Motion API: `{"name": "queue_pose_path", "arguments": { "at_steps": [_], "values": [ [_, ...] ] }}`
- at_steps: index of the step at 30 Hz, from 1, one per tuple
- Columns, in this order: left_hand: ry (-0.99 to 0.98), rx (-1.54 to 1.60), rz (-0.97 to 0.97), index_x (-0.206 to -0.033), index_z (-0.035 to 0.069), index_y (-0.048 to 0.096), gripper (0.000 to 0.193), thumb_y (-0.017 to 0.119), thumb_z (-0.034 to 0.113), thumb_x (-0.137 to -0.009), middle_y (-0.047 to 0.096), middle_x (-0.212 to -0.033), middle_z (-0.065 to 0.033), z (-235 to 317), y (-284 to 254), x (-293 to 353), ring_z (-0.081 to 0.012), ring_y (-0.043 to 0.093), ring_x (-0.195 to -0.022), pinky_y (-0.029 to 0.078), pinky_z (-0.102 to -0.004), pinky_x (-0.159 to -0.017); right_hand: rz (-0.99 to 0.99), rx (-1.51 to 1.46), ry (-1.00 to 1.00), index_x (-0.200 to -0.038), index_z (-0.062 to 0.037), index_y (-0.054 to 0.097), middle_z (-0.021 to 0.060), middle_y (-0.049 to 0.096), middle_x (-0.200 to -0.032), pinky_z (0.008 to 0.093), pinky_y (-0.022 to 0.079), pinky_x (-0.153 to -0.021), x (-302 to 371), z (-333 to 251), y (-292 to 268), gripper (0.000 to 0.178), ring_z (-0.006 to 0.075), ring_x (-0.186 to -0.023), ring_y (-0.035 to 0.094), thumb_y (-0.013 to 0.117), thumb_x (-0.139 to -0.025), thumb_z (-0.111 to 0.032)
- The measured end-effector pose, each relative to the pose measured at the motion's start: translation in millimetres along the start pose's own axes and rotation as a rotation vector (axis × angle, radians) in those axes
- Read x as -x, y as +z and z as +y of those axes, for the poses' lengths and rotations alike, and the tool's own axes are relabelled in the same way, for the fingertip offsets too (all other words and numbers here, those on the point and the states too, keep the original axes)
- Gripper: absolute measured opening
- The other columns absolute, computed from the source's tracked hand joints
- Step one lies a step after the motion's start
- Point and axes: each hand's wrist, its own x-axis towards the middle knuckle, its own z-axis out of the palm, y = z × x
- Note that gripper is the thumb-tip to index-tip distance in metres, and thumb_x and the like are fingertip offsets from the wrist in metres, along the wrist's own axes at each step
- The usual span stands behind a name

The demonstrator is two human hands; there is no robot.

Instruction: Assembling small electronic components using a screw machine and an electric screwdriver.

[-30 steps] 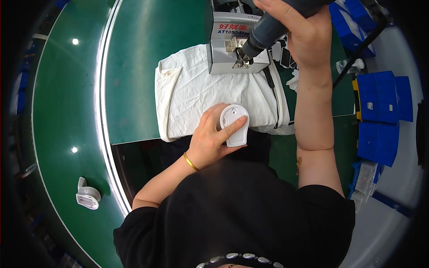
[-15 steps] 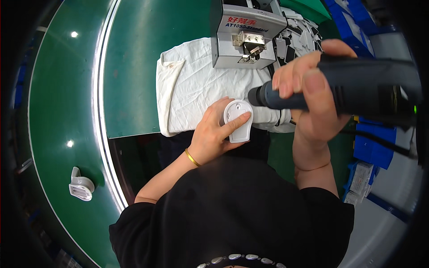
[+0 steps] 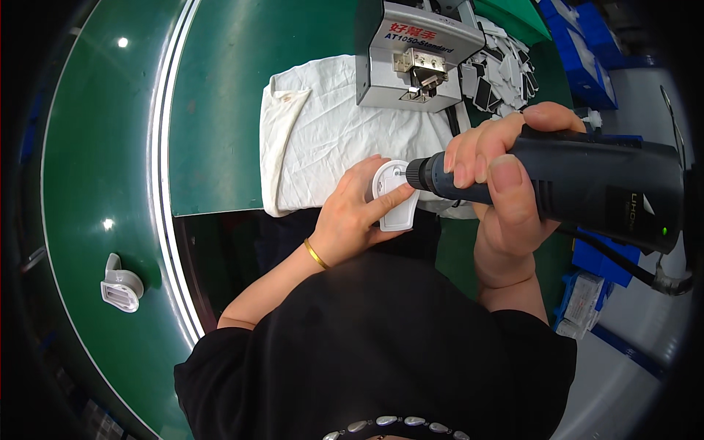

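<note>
My left hand [image 3: 357, 209] is closed round a white plastic housing [image 3: 397, 213], thumb laid across its recessed face. In my right hand [image 3: 506, 172] is a dark electric screwdriver [image 3: 598, 187], lying nearly level, its cord trailing from the rear end. The tool's bit reaches into the upper part of the housing's recess, just above my left thumb. Whether a screw sits under the tip is too small to tell. Below both hands spreads a white cloth [image 3: 330, 139] on the green table.
A grey bench machine [image 3: 418, 62] stands on the cloth's far edge. Right of it lies a heap of white and black flat parts [image 3: 506, 73]. Blue bins [image 3: 579, 51] line the right side. Another white part [image 3: 122, 286] rests on the green surface [image 3: 88, 183] at left.
The screwdriver has come down and left, and its bit has entered the housing's recess. My left hand keeps its hold on the housing. The whole view has shifted slightly.
</note>
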Motion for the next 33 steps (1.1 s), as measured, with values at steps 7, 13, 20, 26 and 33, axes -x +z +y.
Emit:
{"name": "queue_pose_path", "arguments": {
  "at_steps": [7,13,20,26,33],
  "values": [
    [-0.004,0.027,0.009,-0.124,0.02,0.065,0.07,0.091,0.016,-0.059,0.051,-0.133,-0.0208,-0.9,0.5,0.6,-0.0405,0.053,-0.118,0.047,-0.0434,-0.097,0.005,-0.123,0.003,-0.123,-0.0086,0.036,0.0071,0.053,-0.079,0.0388,0.049,-0.071,-3.4,-1.6,8.6,0.041,0.0157,-0.067,0.054,0.058,-0.088,-0.008],
    [-0.027,0.028,0.013,-0.124,0.02,0.065,0.069,0.091,0.016,-0.059,0.051,-0.132,-0.0197,0.1,0.4,1.3,-0.0398,0.053,-0.118,0.047,-0.0431,-0.097,0.039,-0.225,0.022,-0.122,-0.0062,0.036,0.0082,0.054,-0.08,0.0385,0.05,-0.07,-7.3,0.7,15.8,0.04,0.0155,-0.068,0.055,0.056,-0.088,-0.005],
    [-0.029,0.035,0.011,-0.123,0.02,0.065,0.068,0.09,0.017,-0.06,0.052,-0.132,-0.019,0.4,-0.4,-0.6,-0.0399,0.053,-0.118,0.047,-0.0431,-0.097,0.006,-0.174,0.021,-0.123,-0.0055,0.036,0.0086,0.054,-0.08,0.0388,0.05,-0.07,-9.3,3.4,16.0,0.04,0.0158,-0.067,0.055,0.056,-0.088,-0.004],
    [-0.026,0.006,0.01,-0.124,0.019,0.065,0.068,0.089,0.019,-0.06,0.052,-0.13,-0.019,1.5,1.4,-0.9,-0.0402,0.053,-0.118,0.048,-0.0437,-0.096,0.012,-0.26,0.044,-0.123,-0.0049,0.036,0.0094,0.055,-0.08,0.0392,0.05,-0.07,-9.2,7.6,17.6,0.04,0.0161,-0.067,0.056,0.057,-0.089,-0.004],
    [-0.059,-0.09,-0.029,-0.123,0.02,0.066,0.064,0.086,0.024,-0.063,0.051,-0.133,-0.0182,13.6,0.8,-11.6,-0.0407,0.05,-0.123,0.045,-0.0455,-0.102,0.039,-0.533,-0.027,-0.127,-0.0018,0.037,0.0102,0.056,-0.079,0.0398,0.05,-0.068,-16.8,33.3,-7.7,0.045,0.0197,-0.064,0.057,0.06,-0.09,-0.006]
  ]
}}
